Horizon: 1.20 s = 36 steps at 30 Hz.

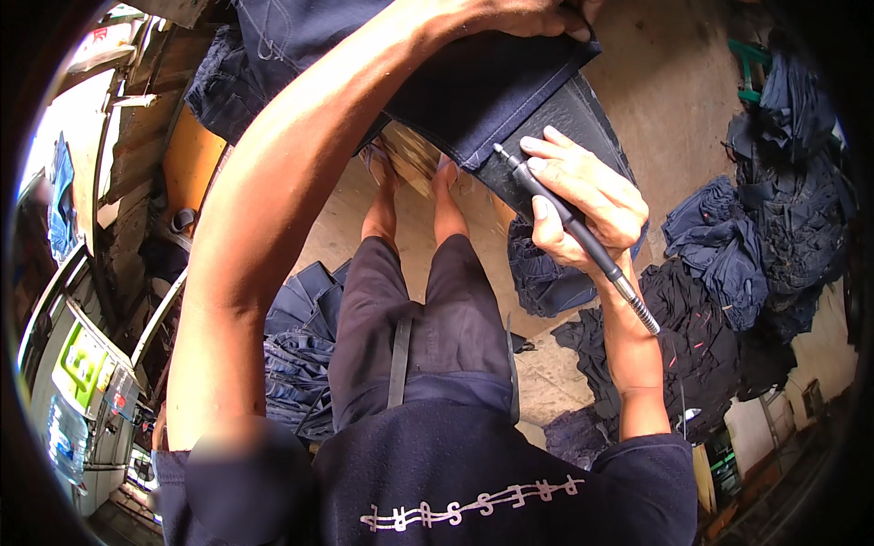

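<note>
A dark navy pair of jeans [510,86] with a pale stitched seam lies over a flat black board [564,123] at the top. My left arm reaches across, and my left hand [546,18] is closed on the cloth near its far corner; the picture's edge cuts off part of the fingers. In my right hand [596,187] is a slim black rotary handpiece [578,226], held like a pen. Its metal tip is at the lower hem, close to or touching it; I cannot tell which. A spring sleeve and thin cord trail from its back end.
Heaps of dark jeans [715,241] and black clothes [687,332] lie on the floor at right. More folded jeans [300,364] are beside my left leg. A green frame [748,68] stands far right. At left are a lime-green container [82,369] and clear bottles [64,432].
</note>
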Each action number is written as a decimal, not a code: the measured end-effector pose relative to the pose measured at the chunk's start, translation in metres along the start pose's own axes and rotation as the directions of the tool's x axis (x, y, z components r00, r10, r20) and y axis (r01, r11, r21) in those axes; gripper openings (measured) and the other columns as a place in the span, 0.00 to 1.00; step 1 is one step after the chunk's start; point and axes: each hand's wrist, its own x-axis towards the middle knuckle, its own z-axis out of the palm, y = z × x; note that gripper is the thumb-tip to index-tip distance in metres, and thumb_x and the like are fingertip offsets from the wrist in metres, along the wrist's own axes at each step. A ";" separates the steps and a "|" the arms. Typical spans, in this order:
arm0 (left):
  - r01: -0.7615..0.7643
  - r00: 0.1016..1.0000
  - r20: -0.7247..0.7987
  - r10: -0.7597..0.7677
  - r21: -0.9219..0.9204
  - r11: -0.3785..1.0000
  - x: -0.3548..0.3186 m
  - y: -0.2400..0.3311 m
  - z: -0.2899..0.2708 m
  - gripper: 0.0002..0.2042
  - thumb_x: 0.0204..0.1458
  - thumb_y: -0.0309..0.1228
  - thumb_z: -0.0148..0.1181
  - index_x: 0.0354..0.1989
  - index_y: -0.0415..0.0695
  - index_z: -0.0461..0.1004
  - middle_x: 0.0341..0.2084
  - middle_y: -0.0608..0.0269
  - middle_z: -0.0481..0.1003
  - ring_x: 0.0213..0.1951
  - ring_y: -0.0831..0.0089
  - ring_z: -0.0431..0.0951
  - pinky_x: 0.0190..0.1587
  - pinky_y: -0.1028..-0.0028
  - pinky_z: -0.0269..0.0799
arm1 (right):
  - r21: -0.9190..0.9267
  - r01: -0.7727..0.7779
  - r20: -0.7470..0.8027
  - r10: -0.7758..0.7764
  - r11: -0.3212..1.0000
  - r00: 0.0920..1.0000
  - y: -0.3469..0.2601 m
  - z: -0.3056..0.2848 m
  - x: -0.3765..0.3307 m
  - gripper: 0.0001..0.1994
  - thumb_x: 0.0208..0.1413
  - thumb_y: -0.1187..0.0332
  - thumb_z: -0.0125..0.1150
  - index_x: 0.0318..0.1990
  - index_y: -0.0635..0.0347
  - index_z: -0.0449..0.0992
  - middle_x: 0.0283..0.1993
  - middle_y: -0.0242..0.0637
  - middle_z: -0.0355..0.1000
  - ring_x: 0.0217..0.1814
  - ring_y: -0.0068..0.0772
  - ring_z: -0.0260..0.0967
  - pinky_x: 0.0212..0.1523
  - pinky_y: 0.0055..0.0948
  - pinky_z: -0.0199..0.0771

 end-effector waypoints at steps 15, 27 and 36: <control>0.058 0.998 0.025 -0.058 -0.001 0.998 0.001 0.002 -0.002 0.06 0.49 0.29 0.75 0.34 0.46 0.85 0.31 0.54 0.85 0.38 0.52 0.87 0.42 0.57 0.81 | -0.063 -0.057 -0.068 0.053 0.996 0.996 0.003 -0.001 0.001 0.16 0.42 0.79 0.69 0.42 0.73 0.86 0.39 0.52 0.86 0.50 0.52 0.89 0.64 0.53 0.86; 0.024 1.000 0.002 -0.024 -0.004 1.000 0.000 0.002 -0.002 0.06 0.47 0.28 0.75 0.33 0.46 0.84 0.31 0.54 0.85 0.39 0.51 0.87 0.42 0.56 0.81 | -0.081 -0.137 -0.150 0.124 0.987 0.981 0.005 -0.002 0.001 0.16 0.44 0.80 0.68 0.43 0.73 0.87 0.42 0.55 0.87 0.51 0.53 0.89 0.64 0.52 0.85; 0.030 0.999 0.013 -0.030 -0.008 1.000 0.000 0.002 -0.004 0.06 0.48 0.29 0.75 0.33 0.46 0.84 0.31 0.54 0.84 0.38 0.50 0.86 0.42 0.56 0.81 | -0.115 -0.209 -0.142 0.192 0.971 0.971 0.001 -0.005 0.000 0.15 0.55 0.80 0.66 0.50 0.75 0.86 0.49 0.59 0.86 0.57 0.55 0.86 0.68 0.54 0.81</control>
